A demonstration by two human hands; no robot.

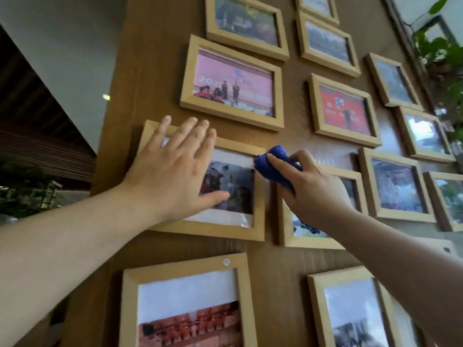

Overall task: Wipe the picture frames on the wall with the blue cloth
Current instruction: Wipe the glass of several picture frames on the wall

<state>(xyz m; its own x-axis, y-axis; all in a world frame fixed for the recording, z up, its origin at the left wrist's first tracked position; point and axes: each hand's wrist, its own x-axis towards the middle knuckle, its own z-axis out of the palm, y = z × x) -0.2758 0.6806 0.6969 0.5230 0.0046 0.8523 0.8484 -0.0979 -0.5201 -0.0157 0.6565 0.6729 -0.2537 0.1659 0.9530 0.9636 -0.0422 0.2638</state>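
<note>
Hands work a wooden wall (pixel 160 58) crowded with light wood frames. The left hand (pixel 172 171) lies flat with fingers spread over the left part of a middle frame (pixel 258 196), covering its upper left edge. The right hand (pixel 313 191) grips a bunched blue cloth (pixel 273 164), pressed at that frame's upper right corner. Only a narrow strip of bare wall separates this frame from the neighboring frame (pixel 285 231) behind the right wrist. A pink photo frame (pixel 231 82) hangs just above.
</note>
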